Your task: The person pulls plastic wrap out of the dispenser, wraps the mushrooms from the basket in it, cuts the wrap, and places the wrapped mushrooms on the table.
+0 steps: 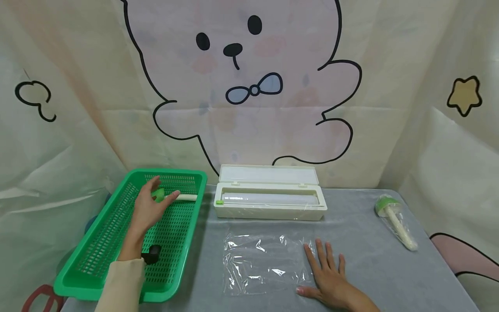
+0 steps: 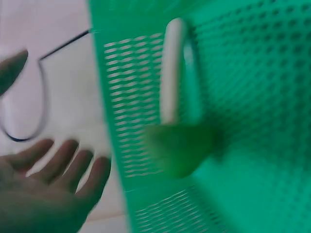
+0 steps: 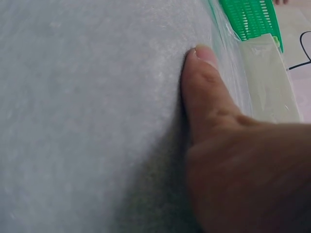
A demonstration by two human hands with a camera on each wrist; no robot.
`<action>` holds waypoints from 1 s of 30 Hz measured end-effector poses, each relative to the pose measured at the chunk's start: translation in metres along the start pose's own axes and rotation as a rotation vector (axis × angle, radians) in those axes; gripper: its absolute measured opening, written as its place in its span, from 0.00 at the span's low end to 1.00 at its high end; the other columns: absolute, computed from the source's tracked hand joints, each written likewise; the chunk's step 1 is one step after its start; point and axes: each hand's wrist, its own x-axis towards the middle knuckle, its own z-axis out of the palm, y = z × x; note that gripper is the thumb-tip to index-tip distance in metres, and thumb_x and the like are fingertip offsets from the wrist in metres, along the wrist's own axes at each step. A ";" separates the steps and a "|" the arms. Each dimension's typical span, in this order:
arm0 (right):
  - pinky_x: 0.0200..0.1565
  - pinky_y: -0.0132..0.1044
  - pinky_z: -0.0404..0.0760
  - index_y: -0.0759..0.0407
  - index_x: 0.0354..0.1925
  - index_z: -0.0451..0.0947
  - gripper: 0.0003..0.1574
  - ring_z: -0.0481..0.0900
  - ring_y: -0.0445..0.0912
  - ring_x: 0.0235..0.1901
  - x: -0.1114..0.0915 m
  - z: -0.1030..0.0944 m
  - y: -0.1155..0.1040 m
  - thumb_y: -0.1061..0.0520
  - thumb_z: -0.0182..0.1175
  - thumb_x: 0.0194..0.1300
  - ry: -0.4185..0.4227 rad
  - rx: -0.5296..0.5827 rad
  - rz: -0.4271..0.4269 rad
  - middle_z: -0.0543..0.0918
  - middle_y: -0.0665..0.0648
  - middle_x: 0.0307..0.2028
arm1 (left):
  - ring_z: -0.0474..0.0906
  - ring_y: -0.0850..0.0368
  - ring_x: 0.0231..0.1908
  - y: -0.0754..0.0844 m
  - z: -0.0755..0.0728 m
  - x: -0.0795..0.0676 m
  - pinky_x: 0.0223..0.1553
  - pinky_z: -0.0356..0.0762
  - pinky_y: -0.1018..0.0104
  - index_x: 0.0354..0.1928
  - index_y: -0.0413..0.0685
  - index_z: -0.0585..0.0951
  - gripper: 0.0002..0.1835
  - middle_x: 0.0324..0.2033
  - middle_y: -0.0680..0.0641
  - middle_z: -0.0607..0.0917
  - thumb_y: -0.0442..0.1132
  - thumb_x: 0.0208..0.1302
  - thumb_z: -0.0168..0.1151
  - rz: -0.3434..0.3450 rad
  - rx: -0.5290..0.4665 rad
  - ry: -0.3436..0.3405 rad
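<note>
My left hand (image 1: 150,210) hovers over the green basket (image 1: 177,277), fingers spread and holding nothing. Just beneath it lies a tool with a green head (image 1: 159,194) and a white handle (image 1: 187,197); its exact kind is unclear. In the left wrist view the hand (image 2: 58,189) is apart from this tool's green head (image 2: 180,148). Flat on the grey table, my right hand (image 1: 331,281) has its fingers spread at the right edge of a clear plastic film sheet (image 1: 265,264). The right wrist view shows its thumb (image 3: 209,92) resting on the surface.
Behind the sheet stands a white cling film dispenser (image 1: 269,212), lid raised, a roll inside. A similar green-and-white tool (image 1: 397,223) in clear film lies at the right. Red scissor handles (image 1: 44,297) show at the lower left. A printed curtain (image 1: 249,130) closes the back.
</note>
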 end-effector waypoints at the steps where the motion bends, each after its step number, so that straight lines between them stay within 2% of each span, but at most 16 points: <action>1: 0.62 0.74 0.16 0.46 0.82 0.37 0.72 0.19 0.65 0.75 0.000 0.000 0.000 0.20 0.61 0.56 0.006 0.009 -0.010 0.31 0.70 0.79 | 0.52 0.31 0.73 -0.007 -0.001 0.004 0.67 0.60 0.35 0.80 0.37 0.47 0.51 0.75 0.30 0.55 0.55 0.71 0.64 -0.025 -0.001 0.013; 5: 0.61 0.76 0.18 0.48 0.82 0.37 0.72 0.18 0.65 0.75 -0.001 0.000 0.001 0.20 0.60 0.57 0.045 -0.004 -0.047 0.31 0.69 0.79 | 0.48 0.31 0.75 -0.026 -0.003 0.017 0.67 0.57 0.32 0.80 0.37 0.45 0.53 0.77 0.30 0.51 0.58 0.70 0.63 -0.123 -0.017 0.052; 8: 0.62 0.74 0.17 0.47 0.82 0.37 0.72 0.18 0.64 0.75 0.000 0.000 0.001 0.20 0.60 0.57 0.044 -0.014 -0.038 0.32 0.69 0.79 | 0.46 0.31 0.75 -0.035 -0.003 0.025 0.68 0.56 0.32 0.80 0.37 0.43 0.54 0.77 0.30 0.48 0.58 0.70 0.63 -0.184 -0.029 0.069; 12: 0.62 0.74 0.17 0.50 0.82 0.39 0.72 0.19 0.67 0.75 0.000 -0.006 -0.003 0.22 0.62 0.57 -0.017 0.018 -0.003 0.32 0.72 0.78 | 0.43 0.29 0.75 -0.044 -0.002 0.029 0.68 0.56 0.32 0.80 0.37 0.40 0.55 0.77 0.29 0.44 0.58 0.70 0.63 -0.255 -0.041 0.077; 15: 0.61 0.77 0.20 0.53 0.81 0.39 0.73 0.21 0.71 0.74 0.001 -0.015 -0.010 0.22 0.64 0.56 -0.091 0.034 0.040 0.32 0.74 0.77 | 0.42 0.27 0.75 -0.048 -0.002 0.030 0.67 0.56 0.31 0.80 0.36 0.38 0.57 0.77 0.29 0.41 0.58 0.69 0.63 -0.293 -0.059 0.070; 18: 0.61 0.78 0.22 0.55 0.80 0.40 0.73 0.22 0.72 0.74 0.001 -0.019 -0.014 0.23 0.64 0.56 -0.130 0.039 0.069 0.32 0.74 0.77 | 0.41 0.26 0.75 -0.054 -0.002 0.031 0.67 0.56 0.30 0.79 0.36 0.37 0.58 0.77 0.28 0.40 0.58 0.69 0.64 -0.324 -0.074 0.055; 25: 0.62 0.75 0.17 0.47 0.82 0.39 0.72 0.19 0.66 0.75 0.000 -0.005 -0.004 0.22 0.63 0.56 -0.023 0.025 0.024 0.33 0.71 0.78 | 0.44 0.26 0.74 -0.070 0.004 0.036 0.67 0.56 0.31 0.79 0.35 0.37 0.58 0.77 0.29 0.42 0.57 0.68 0.64 -0.366 -0.087 -0.005; 30: 0.63 0.72 0.15 0.43 0.82 0.37 0.71 0.20 0.64 0.76 0.002 0.001 0.000 0.20 0.61 0.57 -0.019 0.010 0.034 0.33 0.69 0.79 | 0.45 0.25 0.73 -0.080 0.005 0.038 0.67 0.56 0.31 0.79 0.34 0.37 0.58 0.77 0.27 0.41 0.57 0.69 0.63 -0.394 -0.112 -0.023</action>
